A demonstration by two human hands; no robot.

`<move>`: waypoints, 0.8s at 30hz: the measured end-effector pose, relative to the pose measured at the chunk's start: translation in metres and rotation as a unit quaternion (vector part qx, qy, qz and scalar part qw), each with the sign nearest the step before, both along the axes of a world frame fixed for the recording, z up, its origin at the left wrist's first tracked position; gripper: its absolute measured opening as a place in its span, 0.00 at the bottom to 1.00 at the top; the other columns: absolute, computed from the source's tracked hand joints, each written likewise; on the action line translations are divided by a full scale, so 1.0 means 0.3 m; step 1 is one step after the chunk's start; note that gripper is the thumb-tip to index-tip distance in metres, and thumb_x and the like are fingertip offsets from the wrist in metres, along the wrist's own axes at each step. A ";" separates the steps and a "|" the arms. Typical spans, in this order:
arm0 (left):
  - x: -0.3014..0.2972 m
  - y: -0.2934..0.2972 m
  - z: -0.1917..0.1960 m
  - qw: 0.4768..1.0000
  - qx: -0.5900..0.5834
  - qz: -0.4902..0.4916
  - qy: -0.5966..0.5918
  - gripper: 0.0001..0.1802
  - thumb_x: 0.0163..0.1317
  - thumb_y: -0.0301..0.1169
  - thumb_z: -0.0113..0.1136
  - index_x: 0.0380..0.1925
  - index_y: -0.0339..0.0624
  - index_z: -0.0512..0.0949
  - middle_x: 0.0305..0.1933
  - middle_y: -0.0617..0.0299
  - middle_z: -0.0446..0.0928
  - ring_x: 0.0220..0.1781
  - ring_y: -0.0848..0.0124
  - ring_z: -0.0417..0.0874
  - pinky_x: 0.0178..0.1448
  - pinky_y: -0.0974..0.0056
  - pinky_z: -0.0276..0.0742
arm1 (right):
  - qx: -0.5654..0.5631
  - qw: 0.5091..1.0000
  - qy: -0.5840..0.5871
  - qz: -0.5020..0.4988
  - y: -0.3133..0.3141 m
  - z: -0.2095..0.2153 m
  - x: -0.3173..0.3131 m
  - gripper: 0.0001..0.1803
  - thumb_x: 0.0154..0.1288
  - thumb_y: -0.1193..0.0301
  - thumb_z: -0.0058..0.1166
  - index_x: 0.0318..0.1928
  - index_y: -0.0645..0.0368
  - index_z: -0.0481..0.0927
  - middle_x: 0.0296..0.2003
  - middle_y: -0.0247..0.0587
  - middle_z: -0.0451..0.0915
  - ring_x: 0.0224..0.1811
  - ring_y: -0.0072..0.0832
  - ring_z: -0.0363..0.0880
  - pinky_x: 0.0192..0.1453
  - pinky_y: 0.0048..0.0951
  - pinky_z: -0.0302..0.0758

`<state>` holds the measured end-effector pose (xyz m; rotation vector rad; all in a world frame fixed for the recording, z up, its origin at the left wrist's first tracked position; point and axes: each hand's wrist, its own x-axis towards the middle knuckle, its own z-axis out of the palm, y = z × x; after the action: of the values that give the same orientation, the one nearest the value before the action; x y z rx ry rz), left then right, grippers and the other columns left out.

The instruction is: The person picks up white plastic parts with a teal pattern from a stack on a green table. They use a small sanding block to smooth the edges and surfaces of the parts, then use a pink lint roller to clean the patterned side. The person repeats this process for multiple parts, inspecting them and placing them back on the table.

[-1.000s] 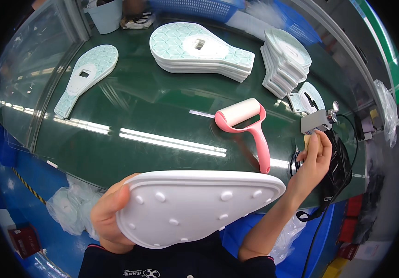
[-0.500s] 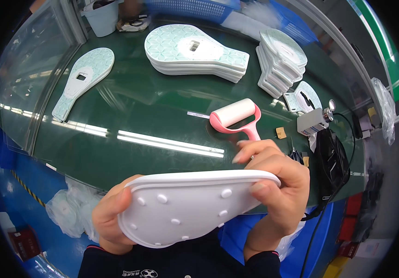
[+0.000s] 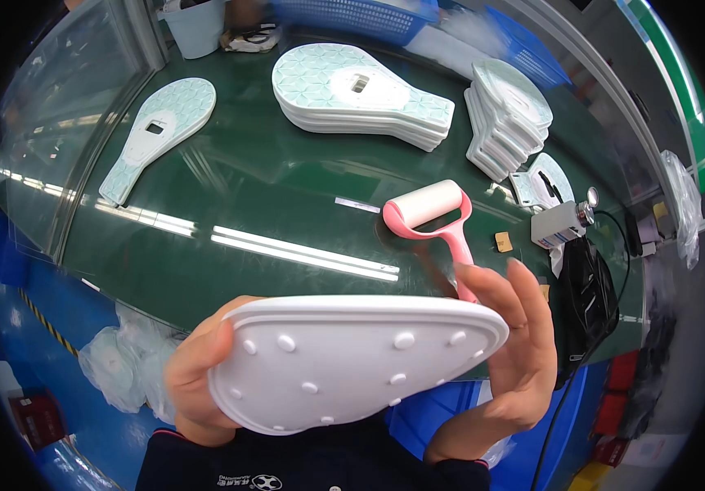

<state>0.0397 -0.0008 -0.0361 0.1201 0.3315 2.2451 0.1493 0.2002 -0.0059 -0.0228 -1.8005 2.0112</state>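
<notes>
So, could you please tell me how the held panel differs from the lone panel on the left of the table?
The held panel shows a white face with raised bumps; the lone panel shows a mint patterned face with a hole. The held panel is up in the left hand, while the lone panel lies on the table. Both narrow from a broad, rounded end.

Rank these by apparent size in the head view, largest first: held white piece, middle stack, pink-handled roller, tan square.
1. White piece, nearer the camera
2. Middle stack
3. Pink-handled roller
4. Tan square
</notes>
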 end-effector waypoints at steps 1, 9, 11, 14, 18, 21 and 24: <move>-0.004 0.000 0.003 1.000 -0.004 -0.007 -0.001 0.30 0.52 0.39 0.47 0.46 0.20 0.59 0.43 0.38 0.68 0.43 0.58 0.74 0.46 0.61 0.70 | -0.022 0.998 0.013 -0.051 0.000 -0.022 0.014 0.47 0.36 0.64 0.64 0.55 0.73 0.53 0.48 0.59 0.64 0.56 0.42 0.59 0.55 0.38 0.60; -0.026 -0.017 0.003 0.999 0.030 -0.018 -0.005 0.31 0.53 0.40 0.47 0.47 0.21 0.58 0.45 0.39 0.67 0.45 0.58 0.73 0.47 0.61 0.69 | 0.014 0.976 -0.211 0.059 0.125 -0.224 0.346 0.16 0.57 0.65 0.44 0.31 0.69 0.75 0.26 0.50 0.75 0.30 0.34 0.75 0.31 0.22 0.69; -0.027 -0.011 0.011 0.999 0.028 -0.017 -0.004 0.31 0.53 0.40 0.46 0.47 0.21 0.58 0.45 0.40 0.67 0.45 0.58 0.73 0.48 0.61 0.69 | 0.091 0.910 -0.379 0.143 0.103 -0.191 0.357 0.11 0.55 0.70 0.47 0.33 0.68 0.75 0.27 0.50 0.75 0.31 0.33 0.76 0.29 0.21 0.70; -0.024 -0.002 0.018 1.000 0.019 -0.016 0.000 0.31 0.53 0.40 0.46 0.47 0.21 0.58 0.45 0.39 0.67 0.45 0.58 0.73 0.48 0.60 0.69 | 0.171 0.908 -0.370 0.101 0.062 -0.137 0.347 0.14 0.50 0.80 0.50 0.41 0.68 0.72 0.32 0.51 0.75 0.34 0.33 0.75 0.30 0.22 0.71; -0.028 -0.023 -0.031 0.995 0.083 -0.043 0.043 0.27 0.57 0.39 0.38 0.51 0.26 0.57 0.52 0.39 0.60 0.53 0.51 0.64 0.56 0.51 0.57 | 0.130 0.972 -0.183 -0.065 0.081 -0.124 0.308 0.26 0.48 0.72 0.55 0.48 0.69 0.66 0.40 0.53 0.72 0.39 0.34 0.73 0.37 0.26 0.71; -0.007 -0.014 -0.019 0.997 0.064 -0.039 0.020 0.29 0.55 0.39 0.41 0.50 0.24 0.57 0.50 0.39 0.63 0.51 0.53 0.67 0.53 0.55 0.62 | 0.108 0.947 0.052 -0.299 -0.016 -0.112 0.100 0.34 0.51 0.60 0.52 0.52 0.72 0.58 0.35 0.50 0.73 0.38 0.34 0.73 0.44 0.28 0.67; 0.006 -0.002 0.009 0.999 0.052 -0.008 -0.001 0.31 0.52 0.39 0.46 0.49 0.22 0.56 0.47 0.38 0.65 0.49 0.56 0.70 0.51 0.57 0.66 | 0.000 0.965 0.091 -0.246 -0.077 -0.076 -0.006 0.34 0.51 0.65 0.53 0.53 0.72 0.55 0.29 0.45 0.74 0.37 0.31 0.73 0.46 0.28 0.66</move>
<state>0.0415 -0.0015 -0.0333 0.1756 0.2115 2.2458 0.1476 0.1771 -0.0288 -0.2525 -1.4987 1.6046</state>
